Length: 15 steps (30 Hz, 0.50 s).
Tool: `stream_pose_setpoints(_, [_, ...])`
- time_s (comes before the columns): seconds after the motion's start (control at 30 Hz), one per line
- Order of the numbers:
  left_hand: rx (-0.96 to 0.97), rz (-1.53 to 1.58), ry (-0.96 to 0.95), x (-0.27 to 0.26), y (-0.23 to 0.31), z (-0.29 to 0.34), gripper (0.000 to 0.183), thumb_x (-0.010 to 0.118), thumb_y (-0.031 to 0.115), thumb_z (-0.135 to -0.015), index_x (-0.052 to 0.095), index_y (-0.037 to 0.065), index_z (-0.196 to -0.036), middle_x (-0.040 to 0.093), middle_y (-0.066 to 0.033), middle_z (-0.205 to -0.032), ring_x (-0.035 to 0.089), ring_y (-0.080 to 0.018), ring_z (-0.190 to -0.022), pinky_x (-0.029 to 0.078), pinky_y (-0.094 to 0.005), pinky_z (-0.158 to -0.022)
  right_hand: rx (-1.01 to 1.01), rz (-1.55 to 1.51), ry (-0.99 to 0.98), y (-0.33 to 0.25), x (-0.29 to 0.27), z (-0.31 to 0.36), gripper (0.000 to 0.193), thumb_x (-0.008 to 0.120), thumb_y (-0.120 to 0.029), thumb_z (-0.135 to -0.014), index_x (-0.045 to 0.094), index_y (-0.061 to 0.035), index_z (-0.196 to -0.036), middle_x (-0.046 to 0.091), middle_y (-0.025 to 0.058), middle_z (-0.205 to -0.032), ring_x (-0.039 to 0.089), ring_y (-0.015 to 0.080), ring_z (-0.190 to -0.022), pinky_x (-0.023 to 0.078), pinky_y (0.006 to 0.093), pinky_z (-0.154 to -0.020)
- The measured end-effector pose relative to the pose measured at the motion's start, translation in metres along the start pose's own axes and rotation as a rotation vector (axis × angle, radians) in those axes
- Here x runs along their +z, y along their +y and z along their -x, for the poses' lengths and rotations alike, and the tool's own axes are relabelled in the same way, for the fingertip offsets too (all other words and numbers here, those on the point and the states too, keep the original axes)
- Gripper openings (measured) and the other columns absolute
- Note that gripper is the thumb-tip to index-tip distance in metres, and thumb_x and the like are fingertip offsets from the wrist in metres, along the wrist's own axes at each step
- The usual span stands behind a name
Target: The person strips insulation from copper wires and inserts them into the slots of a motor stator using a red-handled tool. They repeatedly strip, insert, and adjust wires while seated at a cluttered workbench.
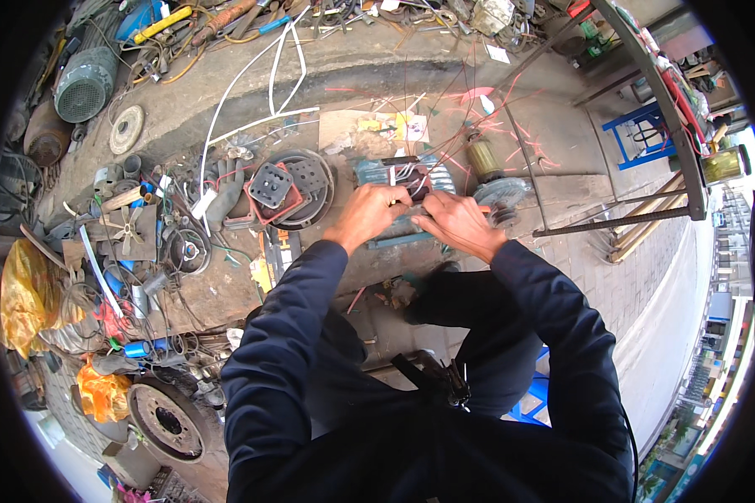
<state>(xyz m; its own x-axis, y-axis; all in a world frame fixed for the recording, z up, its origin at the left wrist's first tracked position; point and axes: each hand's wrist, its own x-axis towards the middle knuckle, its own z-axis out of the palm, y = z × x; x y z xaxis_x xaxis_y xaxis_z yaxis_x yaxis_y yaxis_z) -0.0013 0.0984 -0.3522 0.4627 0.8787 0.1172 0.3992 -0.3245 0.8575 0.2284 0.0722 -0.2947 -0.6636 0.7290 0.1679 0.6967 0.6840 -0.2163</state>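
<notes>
Both hands are close together at the front of a grey-blue finned electric motor housing (367, 173), with white leads and a dark reddish opening near its middle. My left hand (376, 211) is closed, fingers curled; a small yellow and dark bit shows at its fingertips, too small to name. My right hand (461, 223) pinches with thumb and index finger just beside it. A bit of orange shows past its knuckles; what the fingers grip is hidden. Right of the housing stands a motor rotor (482, 157) with a yellowish body, behind a round grey metal end cover (505, 194).
To the left are a round dark pan (331, 186) holding a red tray (289, 211) and black blocks, a fan wheel (127, 230) and loose wires. Cardboard (335, 130) lies behind the motor. A rusty metal frame (621, 215) rises at right, near a blue stool (642, 138).
</notes>
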Motion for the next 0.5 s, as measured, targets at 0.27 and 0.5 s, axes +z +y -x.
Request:
stream_pose_setpoints(0.27, [0.032, 0.061, 0.000, 0.001, -0.004, -0.001, 0.013, 0.080, 0.014, -0.087, 0.077, 0.012, -0.099, 0.076, -0.0176, -0.092, 0.073, -0.0388, -0.088, 0.056, -0.0452, -0.076, 0.205, -0.236, 0.096, -0.021, -0.009, 0.031, 0.036, 0.075, -0.031, -0.096, 0.056, -0.0005, -0.091, 0.066, 0.0222, -0.081, 0.066, 0.0440, -0.068, 0.052, 0.0521, -0.060])
stream_pose_setpoints(0.5, [0.031, 0.046, 0.004, 0.002, -0.005, -0.001, 0.012, 0.080, 0.012, -0.088, 0.077, 0.012, -0.099, 0.076, -0.0166, -0.092, 0.073, -0.0375, -0.088, 0.056, -0.0435, -0.075, 0.131, -0.085, 0.009, -0.017, 0.012, 0.003, 0.038, 0.069, -0.035, -0.099, 0.058, 0.0006, -0.093, 0.066, 0.0216, -0.081, 0.067, 0.0439, -0.068, 0.053, 0.0513, -0.059])
